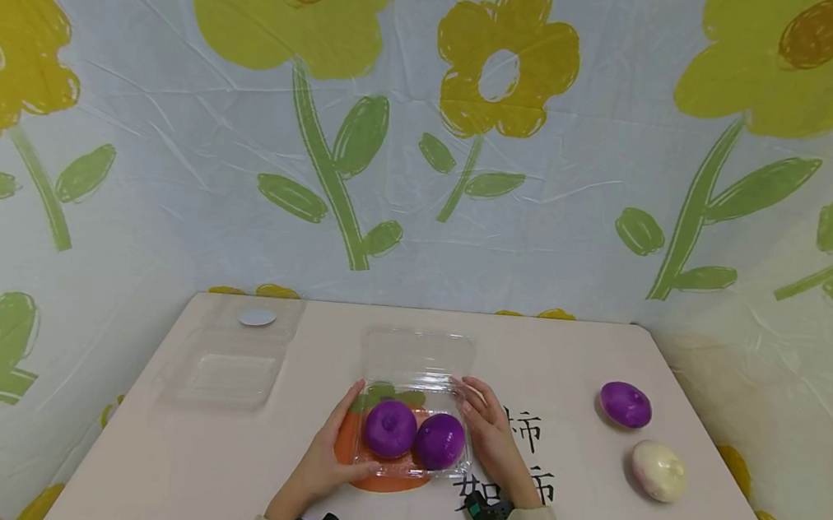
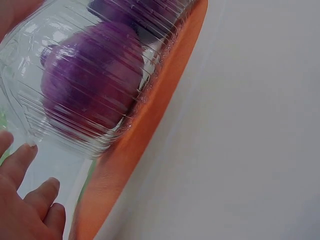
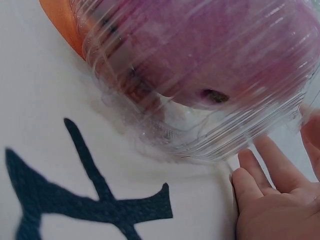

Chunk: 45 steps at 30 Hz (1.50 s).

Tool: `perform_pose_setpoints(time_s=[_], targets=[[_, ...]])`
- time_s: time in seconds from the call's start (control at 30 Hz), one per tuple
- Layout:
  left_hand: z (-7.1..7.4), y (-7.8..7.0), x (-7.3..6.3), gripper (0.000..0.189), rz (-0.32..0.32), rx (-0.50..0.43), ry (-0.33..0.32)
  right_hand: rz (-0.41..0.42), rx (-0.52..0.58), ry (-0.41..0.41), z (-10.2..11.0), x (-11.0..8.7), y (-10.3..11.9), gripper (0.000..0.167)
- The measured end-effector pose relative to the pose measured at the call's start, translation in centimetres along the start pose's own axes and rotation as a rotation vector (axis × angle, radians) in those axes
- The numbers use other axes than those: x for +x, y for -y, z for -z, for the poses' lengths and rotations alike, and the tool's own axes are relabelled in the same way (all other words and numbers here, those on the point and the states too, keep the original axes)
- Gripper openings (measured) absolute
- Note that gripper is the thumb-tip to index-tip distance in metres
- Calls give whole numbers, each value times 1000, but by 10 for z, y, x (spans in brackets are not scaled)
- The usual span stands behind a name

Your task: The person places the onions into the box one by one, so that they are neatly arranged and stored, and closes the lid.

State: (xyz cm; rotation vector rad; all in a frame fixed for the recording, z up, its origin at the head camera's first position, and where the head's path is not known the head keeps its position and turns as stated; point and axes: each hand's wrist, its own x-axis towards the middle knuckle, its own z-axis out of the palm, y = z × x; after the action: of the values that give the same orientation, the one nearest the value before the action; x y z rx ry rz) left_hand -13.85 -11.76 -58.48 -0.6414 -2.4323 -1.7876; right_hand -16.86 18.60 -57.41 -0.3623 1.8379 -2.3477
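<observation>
A clear plastic clamshell box (image 1: 404,466) stands at the middle front of the table, its lid (image 1: 419,349) folded back, away from the person. Inside sit two purple onions side by side, the left onion (image 1: 390,429) and the right onion (image 1: 440,441). My left hand (image 1: 326,456) lies along the box's left side, thumb at the near edge, fingers extended toward the hinge. On the other side my right hand (image 1: 489,428) has its fingertips at the upper right rim. In both wrist views the fingers look relaxed beside the ribbed box wall.
At the right lie another purple onion (image 1: 625,405) and a white onion (image 1: 658,471). A second clear clamshell box (image 1: 228,376), opened, sits at the left with a white oval label (image 1: 258,317) on its lid. An orange fruit print (image 1: 391,484) and black characters (image 1: 524,428) mark the tabletop.
</observation>
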Motion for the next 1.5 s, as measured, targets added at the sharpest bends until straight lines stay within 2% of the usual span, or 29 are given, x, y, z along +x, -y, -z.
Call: perform_pose_setpoints(time_s=[0.13, 0.27, 0.4, 0.53, 0.67, 0.77, 0.9, 1.03, 1.13, 1.23, 1.4, 1.5], targets=[[0, 1, 0, 118, -18, -25, 4, -13, -1, -23, -1, -1, 1, 47], [0, -1, -1, 120, -22, -12, -6, -34, 11, -37, -2, -3, 3, 43], [2, -18, -1, 119, -39, -18, -11, -40, 29, -34, -2, -3, 3, 42], [6, -36, 0, 112, -68, -29, 12, -27, 31, -14, -2, -4, 3, 44], [7, -39, 1, 109, -97, -45, 17, -50, 36, -45, -4, -4, 5, 45], [7, -39, 1, 109, -110, -66, 17, -64, 36, -77, -5, -3, 6, 44], [7, -37, 1, 110, -104, -80, 27, -40, 32, -95, -5, -3, 3, 44], [4, -22, 1, 113, -124, -90, 21, -37, 64, -110, -4, -2, 1, 36], [2, -7, 1, 115, -146, -91, 15, -50, 95, -73, -3, -2, 4, 35], [1, 2, 1, 106, -168, -116, 28, -63, 106, -25, -2, -4, 11, 44], [3, 3, 0, 78, -184, -145, 28, -137, 15, 29, -1, -10, 25, 52], [4, 1, -1, 74, -173, -147, 22, -167, -66, 71, 0, -16, 33, 55]])
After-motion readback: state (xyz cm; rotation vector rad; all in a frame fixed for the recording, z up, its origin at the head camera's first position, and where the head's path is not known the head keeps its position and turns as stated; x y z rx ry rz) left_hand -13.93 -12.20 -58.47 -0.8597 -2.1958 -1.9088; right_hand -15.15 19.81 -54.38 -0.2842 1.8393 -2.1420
